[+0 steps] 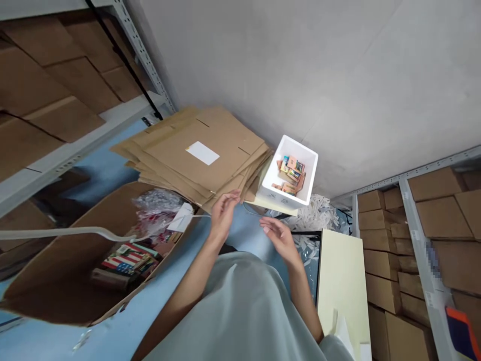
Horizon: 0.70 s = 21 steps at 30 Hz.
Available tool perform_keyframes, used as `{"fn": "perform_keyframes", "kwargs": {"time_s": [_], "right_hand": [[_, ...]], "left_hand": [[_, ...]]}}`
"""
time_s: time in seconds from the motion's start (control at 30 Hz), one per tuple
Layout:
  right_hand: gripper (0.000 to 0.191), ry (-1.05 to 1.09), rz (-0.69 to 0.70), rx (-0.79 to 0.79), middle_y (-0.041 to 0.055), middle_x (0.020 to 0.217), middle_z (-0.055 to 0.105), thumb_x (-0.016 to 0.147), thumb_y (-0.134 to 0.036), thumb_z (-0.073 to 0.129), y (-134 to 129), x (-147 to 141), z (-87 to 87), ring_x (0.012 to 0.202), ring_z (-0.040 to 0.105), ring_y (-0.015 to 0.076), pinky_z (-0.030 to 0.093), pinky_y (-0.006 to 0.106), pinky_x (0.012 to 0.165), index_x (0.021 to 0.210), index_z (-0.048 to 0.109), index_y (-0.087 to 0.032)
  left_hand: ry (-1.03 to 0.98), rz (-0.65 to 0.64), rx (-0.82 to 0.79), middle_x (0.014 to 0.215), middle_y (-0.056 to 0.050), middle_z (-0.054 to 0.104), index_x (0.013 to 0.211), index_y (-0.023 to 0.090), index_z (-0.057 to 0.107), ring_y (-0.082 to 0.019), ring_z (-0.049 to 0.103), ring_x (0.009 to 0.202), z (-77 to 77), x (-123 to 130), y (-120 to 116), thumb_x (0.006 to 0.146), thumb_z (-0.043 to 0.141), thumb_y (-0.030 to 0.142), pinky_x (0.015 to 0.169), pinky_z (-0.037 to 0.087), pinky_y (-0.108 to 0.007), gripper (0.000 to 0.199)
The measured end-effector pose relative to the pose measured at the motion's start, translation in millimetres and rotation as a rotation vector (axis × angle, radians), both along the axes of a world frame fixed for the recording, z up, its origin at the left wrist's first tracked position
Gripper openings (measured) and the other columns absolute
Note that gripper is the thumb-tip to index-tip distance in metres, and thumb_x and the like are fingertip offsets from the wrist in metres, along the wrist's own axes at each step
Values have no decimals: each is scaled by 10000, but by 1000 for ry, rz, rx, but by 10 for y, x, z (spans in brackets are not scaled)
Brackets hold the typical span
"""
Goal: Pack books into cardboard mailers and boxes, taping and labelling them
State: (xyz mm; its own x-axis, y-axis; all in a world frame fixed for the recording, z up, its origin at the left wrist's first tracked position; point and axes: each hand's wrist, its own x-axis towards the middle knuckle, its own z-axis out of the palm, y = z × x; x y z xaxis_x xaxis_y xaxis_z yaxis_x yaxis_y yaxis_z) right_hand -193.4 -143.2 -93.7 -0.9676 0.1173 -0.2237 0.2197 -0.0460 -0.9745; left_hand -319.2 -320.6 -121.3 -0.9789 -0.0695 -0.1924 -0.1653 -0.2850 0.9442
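My left hand [222, 214] is beside the front edge of a stack of flat cardboard [229, 140], its fingers drawn together on a thin pale strand [202, 216]. The strand shows on both sides of this hand and curves toward my right hand [278, 235]. My right hand, a little lower and to the right, has its fingertips on the strand's other end; the exact grip is small to make out. A white label [203, 153] lies on the top cardboard sheet. Behind my right hand stands a white foam box [266, 188] holding small colourful packets [293, 174].
An open carton [48, 281] at left holds colourful packs [128, 260] and plastic-wrapped items [160, 208]. A pale tube [75, 231] crosses it. Shelves of cartons [379, 245] flank both sides. Shredded paper [317, 213] and a cream panel [341, 281] are at right.
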Motion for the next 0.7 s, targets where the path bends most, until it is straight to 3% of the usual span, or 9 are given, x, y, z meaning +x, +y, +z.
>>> {"fn": "perform_keyframes", "kwargs": {"time_s": [0.17, 0.3, 0.4, 0.53, 0.7], "right_hand": [[623, -21, -51, 34, 108, 1336, 850, 865, -758, 885, -286, -693, -118, 1318, 786, 328, 578, 551, 1237, 1258, 825, -278], [631, -14, -172, 70, 103, 1329, 855, 864, -778, 864, -307, -1038, -90, 1306, 791, 323, 587, 540, 1224, 1242, 830, -274], [618, -9, -284, 103, 100, 1320, 860, 866, -773, 856, -189, -1134, -41, 1305, 792, 325, 596, 534, 1208, 1223, 837, -269], [639, -46, -429, 139, 102, 1329, 859, 843, -777, 861, 167, -1121, -42, 1296, 797, 334, 576, 544, 1226, 1220, 838, -261], [620, -56, -570, 186, 112, 1313, 860, 856, -756, 841, 759, -1135, -315, 1292, 792, 323, 582, 499, 1213, 1203, 828, -242]], "left_hand": [[10, 82, 22, 1215, -103, 842, 850, 259, 658, -320, 747, 1310, -101, -644, -487, 763, 802, 428, 1250, 517, -514, 239], [-2, 26, 30, 1205, -90, 844, 809, 259, 627, -332, 745, 1315, -79, -981, -550, 741, 820, 428, 1257, 517, -531, 266], [-6, -67, 49, 1223, -84, 839, 826, 259, 640, -331, 740, 1327, -27, -1136, -383, 769, 818, 441, 1265, 515, -537, 261], [5, -265, 56, 1239, -89, 837, 869, 259, 680, -332, 730, 1347, -18, -1233, 0, 814, 810, 465, 1259, 516, -526, 250], [-35, -513, 24, 1310, -123, 817, 986, 242, 750, -339, 705, 1372, -283, -1283, 770, 849, 817, 526, 1220, 529, -493, 321]]}}
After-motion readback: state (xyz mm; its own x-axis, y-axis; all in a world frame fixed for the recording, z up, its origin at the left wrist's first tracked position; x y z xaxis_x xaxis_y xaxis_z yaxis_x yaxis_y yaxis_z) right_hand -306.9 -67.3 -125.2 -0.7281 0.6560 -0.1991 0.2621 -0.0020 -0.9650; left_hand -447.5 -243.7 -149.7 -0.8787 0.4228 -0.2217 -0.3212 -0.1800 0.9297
